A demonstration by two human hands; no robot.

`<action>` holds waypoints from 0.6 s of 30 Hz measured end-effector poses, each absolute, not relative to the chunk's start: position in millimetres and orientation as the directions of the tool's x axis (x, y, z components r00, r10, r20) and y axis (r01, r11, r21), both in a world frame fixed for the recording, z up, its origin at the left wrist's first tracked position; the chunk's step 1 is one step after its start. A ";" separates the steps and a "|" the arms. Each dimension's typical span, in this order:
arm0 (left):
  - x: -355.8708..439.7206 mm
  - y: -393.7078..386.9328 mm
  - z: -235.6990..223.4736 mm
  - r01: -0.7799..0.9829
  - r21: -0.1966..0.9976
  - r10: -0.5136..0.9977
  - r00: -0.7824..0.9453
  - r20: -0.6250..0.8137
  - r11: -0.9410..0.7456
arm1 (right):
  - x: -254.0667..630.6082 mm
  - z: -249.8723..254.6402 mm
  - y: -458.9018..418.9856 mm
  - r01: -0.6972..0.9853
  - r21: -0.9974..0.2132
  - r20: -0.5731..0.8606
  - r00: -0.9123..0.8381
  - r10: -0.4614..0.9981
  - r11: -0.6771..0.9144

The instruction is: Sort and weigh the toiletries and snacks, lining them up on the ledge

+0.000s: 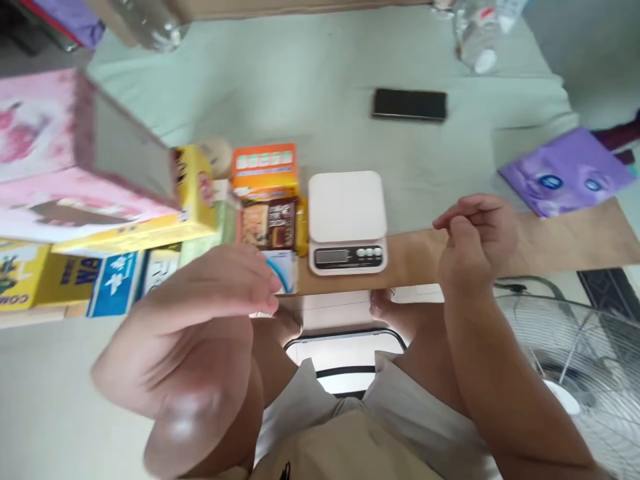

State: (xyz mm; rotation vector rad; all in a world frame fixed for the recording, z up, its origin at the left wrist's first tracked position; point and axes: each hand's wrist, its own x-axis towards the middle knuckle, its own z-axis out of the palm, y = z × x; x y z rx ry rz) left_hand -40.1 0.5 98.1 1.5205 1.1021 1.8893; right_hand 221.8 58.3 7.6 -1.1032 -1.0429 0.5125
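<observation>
Over the near edge of the table (pixel 413 260), holding the left hand (pixel 220 287) with fingers stretched flat and lying together, hiding thumb and palm from view, and so not being able to tell about any hold or contact there. Well apart from it, poising the right hand (pixel 475 237) bare and seemingly empty, curling thumb and forefinger loosely and stopping short of a pinch. Between the two, seeing the white kitchen scale (pixel 347 207) sitting flat beside the table edge, and reading nothing off its dark display (pixel 331 257). Probably risking a nudge to it, and perhaps a slide toward the lap, by sweeping either hand inward too low. Nearer the left fingertips, perhaps inviting a knock to the blue-and-white box (pixel 284 270), or to the dark brown box (pixel 277 223) and orange box (pixel 265 163) beyond, by moving blind knuckles. Farther left, watching the pink box (pixel 37 133) overlapping the yellow box (pixel 203 200); not making out its support, but fearing a topple from bumping it with the wrist. Lower right, possibly courting a scrape on the fan (pixel 570 380) by dropping the elbow. Farther out, worrying less about the black phone (pixel 410 105).
</observation>
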 end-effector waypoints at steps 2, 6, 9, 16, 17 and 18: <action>0.1 4.7 92.4 0.095 0.872 0.865 -0.116 0.489 -0.480 | 254.7 -1.6 66.8 0.130 -0.927 0.359 0.570 0.739 0.351; 96.2 14.1 63.3 0.042 0.946 0.920 0.250 0.303 -0.323 | 311.3 -16.0 90.4 0.116 -0.956 0.260 0.762 0.593 0.270; 174.7 37.2 43.1 0.059 0.963 0.923 0.306 0.233 -0.263 | 339.0 -23.1 100.6 0.071 -0.962 0.207 0.822 0.531 0.265; 309.7 159.8 29.6 0.070 0.997 0.993 0.115 0.005 -0.013 | 372.8 -21.3 95.6 0.221 -0.944 0.306 0.866 0.395 0.246; 319.5 175.9 27.1 0.070 0.996 0.993 0.105 -0.053 0.046 | 375.5 -20.9 97.2 0.201 -0.953 0.279 0.872 0.401 0.226; 326.9 188.8 23.9 0.073 0.995 0.991 0.112 -0.073 0.065 | 377.6 -21.1 99.4 0.148 -0.967 0.225 0.874 0.430 0.205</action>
